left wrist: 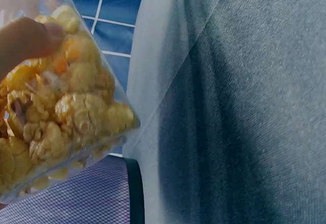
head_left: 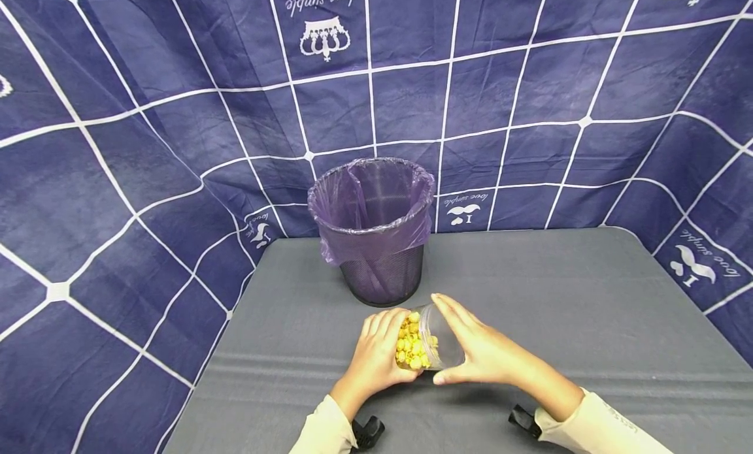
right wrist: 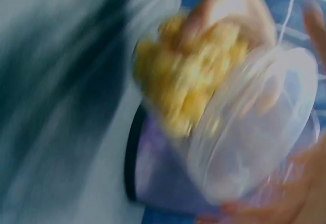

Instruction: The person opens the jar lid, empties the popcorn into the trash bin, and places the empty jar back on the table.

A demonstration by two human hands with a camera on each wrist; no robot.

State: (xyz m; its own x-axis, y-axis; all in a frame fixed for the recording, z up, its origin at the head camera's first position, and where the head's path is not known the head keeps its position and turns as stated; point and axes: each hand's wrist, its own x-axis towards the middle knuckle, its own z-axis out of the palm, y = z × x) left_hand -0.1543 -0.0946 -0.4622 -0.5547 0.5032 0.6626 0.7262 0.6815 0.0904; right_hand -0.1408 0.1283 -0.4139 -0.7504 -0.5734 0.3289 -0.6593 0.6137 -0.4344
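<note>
We curl left hand [head_left: 374, 355] round popcorn [head_left: 412, 349] end of jar [head_left: 447, 344], held nearly sideways above table [head_left: 559, 297], near purple-lined bin [head_left: 382, 281]. Right hand [head_left: 482, 351] spread wide at clear end; contact, we cannot tell. We'd do well with firm left hold, gentle squeeze, even right fingers. Table grey, creased; blue white-lined cloth [head_left: 470, 95] hangs behind.
</note>
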